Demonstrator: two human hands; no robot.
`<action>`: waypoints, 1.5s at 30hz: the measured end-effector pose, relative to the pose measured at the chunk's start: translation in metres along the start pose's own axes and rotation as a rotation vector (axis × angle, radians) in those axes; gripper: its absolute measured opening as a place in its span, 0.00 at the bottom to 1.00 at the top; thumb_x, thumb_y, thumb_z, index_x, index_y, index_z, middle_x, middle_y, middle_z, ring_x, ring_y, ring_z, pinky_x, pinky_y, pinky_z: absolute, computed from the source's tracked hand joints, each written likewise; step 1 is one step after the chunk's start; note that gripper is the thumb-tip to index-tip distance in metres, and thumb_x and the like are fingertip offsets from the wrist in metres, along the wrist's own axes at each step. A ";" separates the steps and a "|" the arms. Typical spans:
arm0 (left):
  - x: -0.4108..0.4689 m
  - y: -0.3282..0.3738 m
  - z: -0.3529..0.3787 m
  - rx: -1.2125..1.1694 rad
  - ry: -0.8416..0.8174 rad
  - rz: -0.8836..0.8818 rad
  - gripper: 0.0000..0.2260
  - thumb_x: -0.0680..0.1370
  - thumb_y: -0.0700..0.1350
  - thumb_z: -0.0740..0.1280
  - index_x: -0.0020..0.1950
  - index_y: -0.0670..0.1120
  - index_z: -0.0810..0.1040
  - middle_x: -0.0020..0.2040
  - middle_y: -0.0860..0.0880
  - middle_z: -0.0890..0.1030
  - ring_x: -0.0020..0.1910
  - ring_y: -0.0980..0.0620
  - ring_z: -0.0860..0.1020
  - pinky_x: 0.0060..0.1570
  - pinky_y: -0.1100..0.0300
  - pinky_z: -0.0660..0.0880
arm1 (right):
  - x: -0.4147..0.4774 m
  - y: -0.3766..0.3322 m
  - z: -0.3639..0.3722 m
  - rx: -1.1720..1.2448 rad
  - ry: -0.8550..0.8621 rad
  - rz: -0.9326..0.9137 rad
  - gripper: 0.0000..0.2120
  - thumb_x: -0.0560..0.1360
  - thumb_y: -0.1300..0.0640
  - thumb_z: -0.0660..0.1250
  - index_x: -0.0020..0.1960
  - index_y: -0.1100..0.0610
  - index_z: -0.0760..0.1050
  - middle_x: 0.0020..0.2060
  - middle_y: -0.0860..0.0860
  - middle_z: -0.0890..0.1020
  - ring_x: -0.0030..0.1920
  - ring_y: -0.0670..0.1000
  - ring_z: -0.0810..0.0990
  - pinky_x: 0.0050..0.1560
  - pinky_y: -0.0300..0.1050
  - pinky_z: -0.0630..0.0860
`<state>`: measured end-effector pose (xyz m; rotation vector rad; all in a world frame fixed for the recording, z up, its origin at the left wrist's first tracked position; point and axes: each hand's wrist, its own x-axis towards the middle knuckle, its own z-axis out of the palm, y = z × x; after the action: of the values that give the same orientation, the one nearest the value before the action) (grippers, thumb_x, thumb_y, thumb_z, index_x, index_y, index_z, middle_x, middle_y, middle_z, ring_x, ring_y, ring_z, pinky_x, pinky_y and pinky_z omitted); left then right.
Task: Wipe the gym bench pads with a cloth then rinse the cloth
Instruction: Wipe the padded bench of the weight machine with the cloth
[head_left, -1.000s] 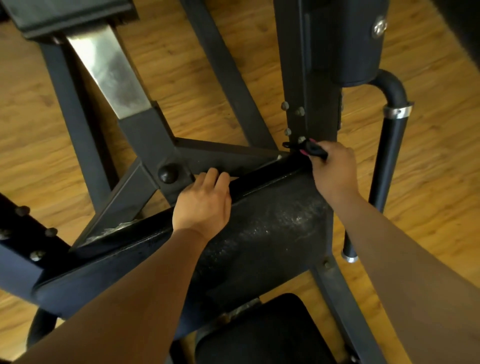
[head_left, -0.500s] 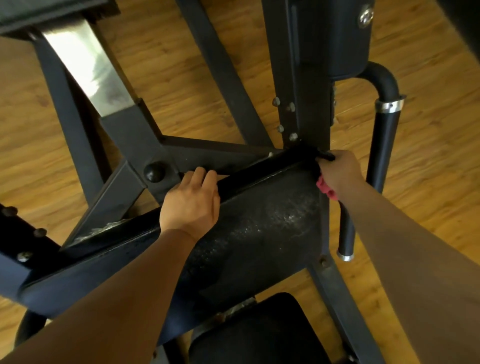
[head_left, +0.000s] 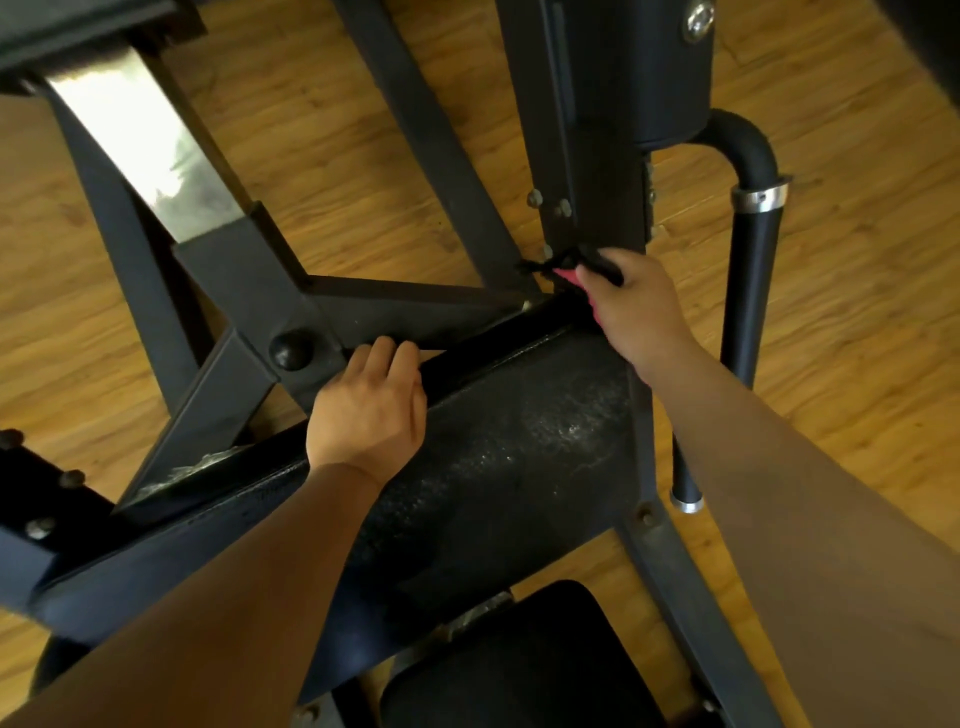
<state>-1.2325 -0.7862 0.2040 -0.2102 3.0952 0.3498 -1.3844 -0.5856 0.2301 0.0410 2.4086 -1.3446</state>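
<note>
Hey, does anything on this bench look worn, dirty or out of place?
The black pad shows a whitish speckled patch near its upper right, below the right hand gripping the cloth: dust, residue or scuffing, I cannot tell. Nothing else stands out.

The bench pad (head_left: 519, 457) is a broad black slab with a grainy skin, streaked with pale grey smears toward its upper right. It runs tilted across the middle of the frame, from lower left up to upper right. A second, smooth black seat pad (head_left: 519, 670) lies at the bottom centre. The cloth (head_left: 558, 267), black with a pink part, is bunched in the right hand (head_left: 634, 306) at the bench pad's upper right corner.
</note>
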 end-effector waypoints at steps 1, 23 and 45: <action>0.000 0.000 0.000 -0.002 -0.004 -0.001 0.14 0.76 0.45 0.53 0.50 0.41 0.75 0.43 0.44 0.76 0.40 0.43 0.75 0.26 0.56 0.70 | -0.003 0.007 0.001 -0.006 0.025 -0.015 0.08 0.80 0.59 0.61 0.54 0.54 0.79 0.31 0.41 0.73 0.34 0.40 0.70 0.36 0.35 0.66; 0.001 0.000 -0.001 0.015 0.003 0.000 0.13 0.76 0.45 0.53 0.48 0.41 0.75 0.42 0.44 0.75 0.40 0.42 0.75 0.26 0.56 0.69 | -0.088 0.032 0.061 -0.103 0.460 -0.125 0.25 0.73 0.74 0.64 0.69 0.60 0.71 0.69 0.55 0.72 0.71 0.50 0.67 0.68 0.27 0.58; -0.001 0.000 0.000 0.056 0.002 0.010 0.13 0.76 0.46 0.53 0.49 0.41 0.75 0.43 0.43 0.75 0.40 0.42 0.75 0.27 0.58 0.63 | -0.116 0.030 0.089 -0.171 0.463 -0.140 0.25 0.72 0.74 0.66 0.67 0.60 0.73 0.69 0.55 0.72 0.69 0.46 0.65 0.65 0.20 0.53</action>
<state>-1.2319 -0.7857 0.2044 -0.1944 3.1046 0.2630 -1.2426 -0.6246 0.2035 0.1562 2.9553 -1.2940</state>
